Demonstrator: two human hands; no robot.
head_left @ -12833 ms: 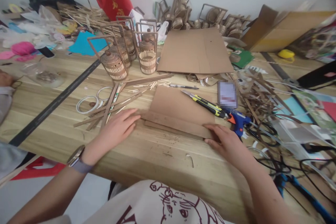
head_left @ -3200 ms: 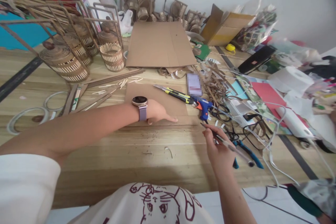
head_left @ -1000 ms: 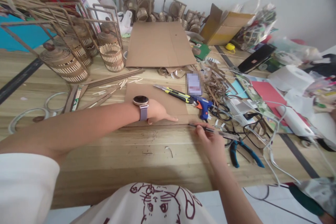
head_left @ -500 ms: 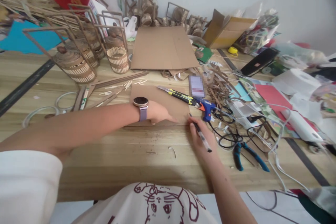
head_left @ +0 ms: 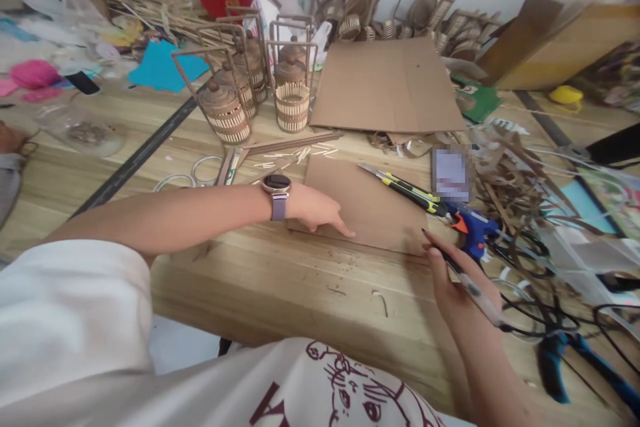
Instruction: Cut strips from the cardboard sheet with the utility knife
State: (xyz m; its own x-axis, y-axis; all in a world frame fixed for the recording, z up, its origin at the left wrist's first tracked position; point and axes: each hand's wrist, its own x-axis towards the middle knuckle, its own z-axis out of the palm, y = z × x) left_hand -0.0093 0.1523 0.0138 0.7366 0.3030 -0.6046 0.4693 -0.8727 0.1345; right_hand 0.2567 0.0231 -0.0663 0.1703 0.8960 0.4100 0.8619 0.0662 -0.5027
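My left hand (head_left: 317, 208), with a watch (head_left: 277, 184) on its wrist, rests on a small cardboard sheet (head_left: 370, 207), its index finger stretched toward the near edge. In my right hand (head_left: 457, 280) is a black-and-clear pen (head_left: 473, 290), its tip by the sheet's right corner. Two yellow-and-black cutters (head_left: 405, 192) lie across the sheet's upper right. A blue glue gun (head_left: 475, 230) lies just beyond my right hand.
Small lidded baskets (head_left: 225, 110) stand behind my left arm. A larger cardboard sheet (head_left: 385, 87) lies at the back. Pliers (head_left: 555, 360), cables and brown strips (head_left: 510, 180) crowd the right. Part of another person's arm (head_left: 10, 140) shows at the left edge.
The view has turned left, so the objects appear further right. My left hand has slid left along the cardboard sheet. The pen remains in my right hand.
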